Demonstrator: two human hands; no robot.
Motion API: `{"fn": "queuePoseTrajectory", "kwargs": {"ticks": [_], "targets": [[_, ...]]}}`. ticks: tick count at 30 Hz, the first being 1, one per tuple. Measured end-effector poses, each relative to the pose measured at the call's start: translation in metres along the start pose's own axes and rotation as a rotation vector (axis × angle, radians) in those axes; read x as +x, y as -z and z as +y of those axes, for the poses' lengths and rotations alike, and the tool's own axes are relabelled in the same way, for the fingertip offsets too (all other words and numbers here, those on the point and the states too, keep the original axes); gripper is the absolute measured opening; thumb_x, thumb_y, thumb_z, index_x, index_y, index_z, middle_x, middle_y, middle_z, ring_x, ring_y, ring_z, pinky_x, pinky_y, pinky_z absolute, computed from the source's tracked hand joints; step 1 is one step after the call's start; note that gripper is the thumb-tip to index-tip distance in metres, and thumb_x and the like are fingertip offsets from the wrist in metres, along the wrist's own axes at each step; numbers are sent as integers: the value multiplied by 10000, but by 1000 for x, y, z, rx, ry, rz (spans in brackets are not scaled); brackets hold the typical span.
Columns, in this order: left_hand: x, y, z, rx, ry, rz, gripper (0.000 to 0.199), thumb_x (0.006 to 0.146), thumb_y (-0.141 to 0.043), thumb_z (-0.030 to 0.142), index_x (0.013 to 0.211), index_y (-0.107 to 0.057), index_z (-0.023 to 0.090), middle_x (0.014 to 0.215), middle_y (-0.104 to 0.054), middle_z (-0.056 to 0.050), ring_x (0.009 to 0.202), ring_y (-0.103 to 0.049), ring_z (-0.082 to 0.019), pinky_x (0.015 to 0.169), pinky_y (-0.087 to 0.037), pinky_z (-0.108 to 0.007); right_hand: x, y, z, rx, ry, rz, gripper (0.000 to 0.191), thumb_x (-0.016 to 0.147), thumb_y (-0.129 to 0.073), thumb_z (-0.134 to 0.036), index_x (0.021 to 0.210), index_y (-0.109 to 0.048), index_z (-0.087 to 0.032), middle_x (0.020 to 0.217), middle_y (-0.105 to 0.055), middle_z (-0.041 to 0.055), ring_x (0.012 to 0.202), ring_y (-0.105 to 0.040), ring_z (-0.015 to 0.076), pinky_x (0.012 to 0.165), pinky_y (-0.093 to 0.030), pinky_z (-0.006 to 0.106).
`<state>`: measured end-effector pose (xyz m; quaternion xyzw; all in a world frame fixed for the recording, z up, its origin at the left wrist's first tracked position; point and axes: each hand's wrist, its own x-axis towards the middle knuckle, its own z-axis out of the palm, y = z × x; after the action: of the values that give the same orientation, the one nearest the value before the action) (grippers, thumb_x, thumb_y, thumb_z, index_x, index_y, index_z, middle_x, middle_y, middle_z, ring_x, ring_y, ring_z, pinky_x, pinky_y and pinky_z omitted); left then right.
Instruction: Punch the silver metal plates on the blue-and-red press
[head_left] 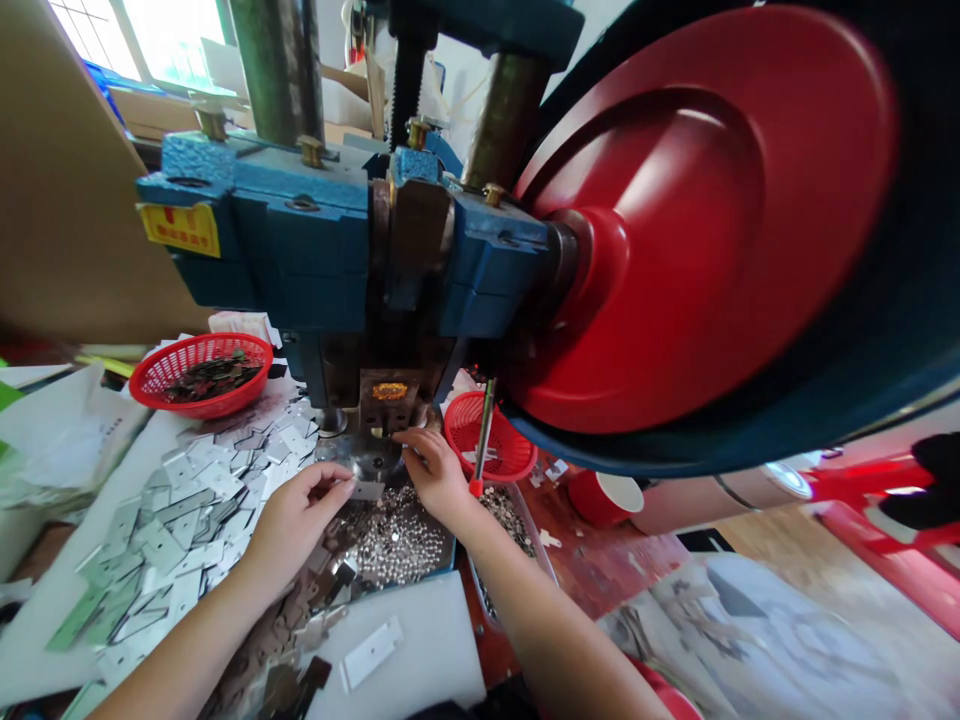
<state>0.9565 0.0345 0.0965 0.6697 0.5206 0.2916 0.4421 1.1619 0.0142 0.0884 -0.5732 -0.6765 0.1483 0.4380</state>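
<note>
My left hand (304, 510) pinches the left end of a small flat metal plate (368, 491) at the front of the press bed. Close by on the right, my right hand (436, 472) reaches in under the press head (390, 395), its fingers drawn together at the die (377, 458). Whatever those fingertips hold, if anything, is too small to make out. Below both hands lies a heap of small shiny metal parts (397, 545).
Many flat metal plates (169, 540) cover the left side. A red basket (202, 405) of dark pieces stands behind them, another red basket (517, 450) right of the press. The large red flywheel (697, 250) fills the upper right. One plate (371, 652) lies on white foam (442, 640).
</note>
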Motion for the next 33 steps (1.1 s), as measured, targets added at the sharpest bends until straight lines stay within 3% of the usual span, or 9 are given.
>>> {"fn": "queuePoseTrajectory", "kwargs": {"ticks": [3, 10, 15, 22, 27, 30, 33], "targets": [[-2, 2, -1, 8, 13, 3, 315, 763, -557, 503, 894, -642, 229, 838, -691, -9, 754, -626, -206, 735, -472, -327, 5, -1, -1, -138, -78, 4, 185, 860, -532, -194, 940, -698, -214, 977, -664, 56, 939, -588, 177, 880, -443, 313], [0, 0, -13, -29, 41, -11, 326, 754, -568, 511, 916, -632, 235, 869, -683, -1, 787, -621, -201, 762, -449, -318, 19, -2, -13, -411, -138, -148, 112, 841, -602, -277, 870, -708, -254, 922, -642, 19, 897, -551, 179, 791, -401, 291], [-1, 3, -11, -68, 52, -13, 348, 746, -576, 522, 923, -629, 227, 852, -676, -2, 783, -620, -202, 758, -446, -317, 23, -5, -20, -542, -185, -156, 103, 830, -585, -237, 832, -687, -238, 884, -645, 25, 900, -549, 199, 761, -374, 308], [-2, 10, -6, -99, 77, 44, 351, 721, -598, 518, 899, -638, 217, 803, -661, -1, 733, -589, -193, 679, -447, -295, 6, -8, -18, -409, 71, -96, 145, 863, -542, -239, 850, -686, -233, 856, -630, 12, 862, -536, 169, 780, -357, 302], [1, 7, -7, -91, 49, 45, 331, 728, -595, 500, 895, -642, 218, 827, -669, -6, 772, -595, -199, 723, -453, -309, 8, -7, -14, -431, 74, -104, 304, 822, -541, -153, 1037, -687, -310, 910, -615, 20, 874, -515, 193, 783, -372, 331], [6, 5, -4, -97, 12, 47, 318, 734, -587, 491, 887, -644, 218, 851, -682, -11, 805, -609, -206, 752, -459, -320, 13, -10, -9, -417, 51, -117, 313, 812, -546, -144, 1011, -705, -327, 906, -605, 27, 879, -517, 203, 798, -393, 346], [13, 1, 0, -86, -18, 77, 315, 739, -580, 483, 884, -646, 211, 842, -691, -15, 786, -622, -202, 740, -472, -318, 15, -13, -2, -231, -1, -91, 311, 815, -515, -94, 956, -724, -276, 880, -594, 33, 879, -546, 177, 820, -429, 311]]}}
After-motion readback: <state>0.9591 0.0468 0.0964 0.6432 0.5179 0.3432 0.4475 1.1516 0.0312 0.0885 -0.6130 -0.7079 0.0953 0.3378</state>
